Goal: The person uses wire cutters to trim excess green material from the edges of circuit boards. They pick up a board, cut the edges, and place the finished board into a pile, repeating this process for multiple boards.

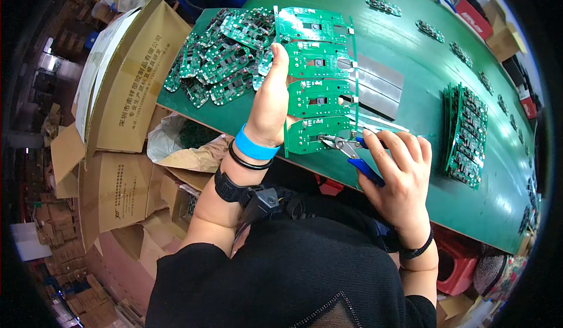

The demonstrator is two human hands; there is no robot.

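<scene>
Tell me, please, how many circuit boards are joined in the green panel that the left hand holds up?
4, one above the other in the panel: top, second, third and lowest, where the right hand applies blue-handled cutters. The left hand hides part of the left edge.

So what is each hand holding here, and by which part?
Left hand grips the green circuit board panel by its left edge; right hand holds blue-handled cutters by the handles.

Brown cartons [126, 76] stacked left of table, white label [97, 64] on top one; red box [474, 12] and tan carton [505, 39] far right.
</scene>
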